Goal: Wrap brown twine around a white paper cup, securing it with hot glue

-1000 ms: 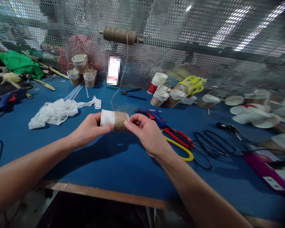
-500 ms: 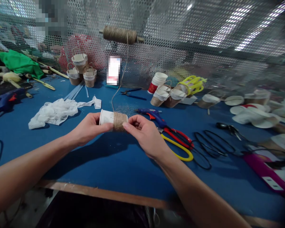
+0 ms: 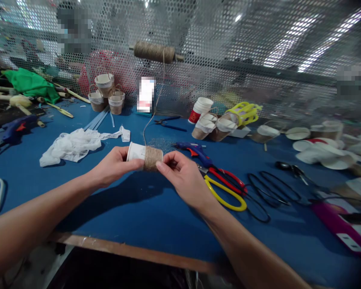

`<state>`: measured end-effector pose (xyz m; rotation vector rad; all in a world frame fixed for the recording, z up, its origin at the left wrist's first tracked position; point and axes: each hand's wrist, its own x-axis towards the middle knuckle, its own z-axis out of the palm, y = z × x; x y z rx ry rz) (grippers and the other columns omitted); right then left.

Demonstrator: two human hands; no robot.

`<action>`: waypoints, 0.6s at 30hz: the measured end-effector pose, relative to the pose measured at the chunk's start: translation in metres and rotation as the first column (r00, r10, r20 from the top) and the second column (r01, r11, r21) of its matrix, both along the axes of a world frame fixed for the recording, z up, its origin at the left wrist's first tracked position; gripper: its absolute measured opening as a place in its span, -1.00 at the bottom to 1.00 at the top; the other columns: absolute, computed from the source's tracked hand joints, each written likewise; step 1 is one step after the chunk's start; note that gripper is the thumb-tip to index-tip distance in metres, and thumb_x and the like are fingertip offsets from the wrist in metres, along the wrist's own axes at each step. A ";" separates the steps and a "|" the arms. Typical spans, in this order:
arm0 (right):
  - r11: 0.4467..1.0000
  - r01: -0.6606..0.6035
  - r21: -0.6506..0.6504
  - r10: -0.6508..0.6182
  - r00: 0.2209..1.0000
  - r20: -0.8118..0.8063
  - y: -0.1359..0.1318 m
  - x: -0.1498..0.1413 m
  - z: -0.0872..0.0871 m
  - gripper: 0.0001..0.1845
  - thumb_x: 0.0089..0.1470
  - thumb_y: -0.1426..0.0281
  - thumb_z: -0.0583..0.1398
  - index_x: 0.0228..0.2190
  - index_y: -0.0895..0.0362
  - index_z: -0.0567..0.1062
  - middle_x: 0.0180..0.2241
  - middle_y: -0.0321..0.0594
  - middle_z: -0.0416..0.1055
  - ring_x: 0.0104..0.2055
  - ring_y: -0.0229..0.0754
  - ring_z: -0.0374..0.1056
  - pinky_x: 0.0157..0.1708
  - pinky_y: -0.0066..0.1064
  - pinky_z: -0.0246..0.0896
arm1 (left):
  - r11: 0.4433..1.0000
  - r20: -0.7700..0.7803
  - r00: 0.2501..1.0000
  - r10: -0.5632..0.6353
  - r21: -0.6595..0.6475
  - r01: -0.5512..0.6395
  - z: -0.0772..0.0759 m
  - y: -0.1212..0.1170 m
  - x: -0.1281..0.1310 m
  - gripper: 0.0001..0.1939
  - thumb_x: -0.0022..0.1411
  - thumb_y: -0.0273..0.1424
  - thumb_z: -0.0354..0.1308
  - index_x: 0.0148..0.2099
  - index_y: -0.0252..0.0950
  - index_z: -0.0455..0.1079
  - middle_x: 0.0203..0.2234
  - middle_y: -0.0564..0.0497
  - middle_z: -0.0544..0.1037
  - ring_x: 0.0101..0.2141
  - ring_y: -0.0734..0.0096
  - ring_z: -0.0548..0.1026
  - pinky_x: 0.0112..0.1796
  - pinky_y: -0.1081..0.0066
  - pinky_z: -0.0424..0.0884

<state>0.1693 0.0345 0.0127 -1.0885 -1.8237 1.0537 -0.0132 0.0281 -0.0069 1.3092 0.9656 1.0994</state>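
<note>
A white paper cup (image 3: 136,151) lies sideways between my hands above the table, its base half wrapped in brown jute twine (image 3: 153,158). My left hand (image 3: 116,163) is closed round the rim end, thumb along the near side. At the base end, my right hand (image 3: 180,172) grips the cup, thumb on the wound twine and fingers curled behind. From the cup a single strand (image 3: 159,98) climbs to a spool of twine (image 3: 154,52) mounted on the perforated metal screen. The fingers behind the cup are partly hidden.
Right of my hands lie a blue glue gun (image 3: 195,149), scissors with red and yellow handles (image 3: 225,194) and a black cable (image 3: 266,186). Crumpled white lace (image 3: 72,145) is at left. Pliers (image 3: 171,123), twine-covered cups (image 3: 104,94) and a phone (image 3: 146,94) stand further back.
The whole view has shifted slightly, so everything sits a little lower and further right. Both hands keep their hold on the cup, which looks much the same.
</note>
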 end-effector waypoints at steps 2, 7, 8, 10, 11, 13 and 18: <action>1.000 -0.004 0.007 0.004 1.000 0.003 0.000 0.000 -0.001 -0.84 -0.04 0.34 0.14 -0.51 0.15 0.26 -0.56 -0.39 0.18 -0.53 -0.38 0.09 -0.52 -0.47 0.04 | 1.000 -0.010 1.000 0.005 -0.006 -0.005 0.001 0.000 0.000 -0.77 -0.01 -0.41 0.19 -0.25 -0.40 0.43 -0.41 0.00 0.52 -0.35 0.40 0.42 -0.22 0.36 0.28; 0.999 -0.012 0.029 0.012 1.000 0.003 0.000 0.000 -0.003 -0.84 -0.04 0.33 0.15 -0.50 0.14 0.26 -0.55 -0.38 0.19 -0.53 -0.37 0.09 -0.51 -0.46 0.04 | 0.999 0.034 0.999 0.027 -0.024 -0.026 0.001 0.000 0.001 -0.76 -0.03 -0.43 0.19 -0.26 -0.41 0.43 -0.40 -0.01 0.52 -0.36 0.42 0.41 -0.22 0.38 0.28; 0.999 -0.013 0.034 0.013 1.000 0.005 -0.001 0.001 -0.004 -0.84 -0.04 0.34 0.14 -0.50 0.14 0.26 -0.55 -0.38 0.19 -0.53 -0.37 0.09 -0.51 -0.46 0.04 | 0.999 0.039 0.999 0.023 -0.022 -0.023 0.001 0.000 0.001 -0.77 -0.03 -0.43 0.19 -0.26 -0.41 0.44 -0.41 0.00 0.52 -0.36 0.42 0.41 -0.22 0.38 0.28; 0.999 -0.012 0.043 0.011 1.000 0.008 -0.001 0.001 -0.004 -0.85 -0.04 0.34 0.14 -0.50 0.14 0.26 -0.55 -0.38 0.19 -0.53 -0.37 0.10 -0.51 -0.46 0.05 | 1.000 0.040 0.999 0.009 -0.015 -0.008 0.000 0.001 0.000 -0.79 -0.02 -0.43 0.19 -0.27 -0.40 0.44 -0.41 0.00 0.52 -0.36 0.43 0.41 -0.22 0.39 0.27; 0.999 -0.010 0.045 0.010 1.000 0.010 -0.001 0.001 -0.004 -0.85 -0.04 0.34 0.14 -0.50 0.14 0.25 -0.55 -0.38 0.19 -0.52 -0.37 0.10 -0.50 -0.46 0.05 | 1.000 0.038 0.999 0.003 -0.013 -0.002 -0.001 0.001 0.000 -0.79 -0.01 -0.43 0.19 -0.27 -0.40 0.44 -0.41 0.01 0.52 -0.36 0.44 0.41 -0.22 0.40 0.27; 0.999 -0.009 0.048 0.008 1.000 0.015 0.000 0.001 -0.004 -0.85 -0.04 0.34 0.14 -0.50 0.14 0.26 -0.55 -0.37 0.19 -0.52 -0.36 0.10 -0.50 -0.46 0.06 | 1.000 0.029 1.000 -0.004 -0.010 0.004 -0.002 0.001 -0.001 -0.79 -0.01 -0.43 0.19 -0.27 -0.40 0.44 -0.42 0.01 0.52 -0.37 0.45 0.41 -0.23 0.41 0.28; 0.999 -0.016 0.051 0.015 1.000 0.023 0.001 0.001 -0.003 -0.84 -0.04 0.33 0.14 -0.50 0.14 0.26 -0.55 -0.38 0.19 -0.52 -0.37 0.10 -0.51 -0.46 0.05 | 1.000 0.043 0.999 -0.010 -0.015 0.011 -0.002 0.004 -0.002 -0.79 -0.03 -0.43 0.20 -0.28 -0.40 0.45 -0.43 0.01 0.52 -0.38 0.45 0.41 -0.25 0.41 0.28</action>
